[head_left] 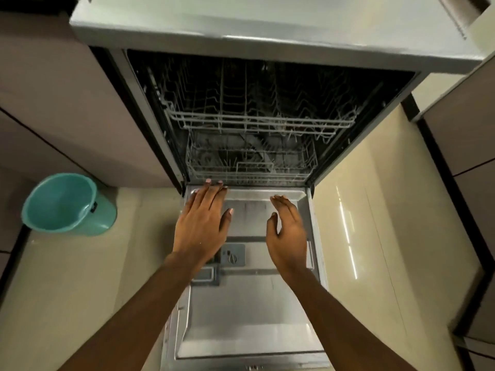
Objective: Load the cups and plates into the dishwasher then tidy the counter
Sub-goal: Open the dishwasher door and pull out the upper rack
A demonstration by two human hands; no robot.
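The dishwasher stands open below me, its steel door [249, 311] folded down flat toward me. Inside, the upper wire rack [257, 121] and the lower wire rack [251, 167] both look bare of dishes. My left hand [203, 220] reaches over the door with straight fingers, its fingertips at the front edge of the lower rack. My right hand [288, 231] hovers over the door's inner panel, fingers relaxed and holding nothing. No cups or plates are in view.
A teal bucket [67, 204] stands on the tiled floor to the left of the door. Beige cabinet fronts [61, 103] flank the machine on both sides. The grey counter top [267, 22] runs above the opening. A detergent compartment [233, 254] sits in the door between my wrists.
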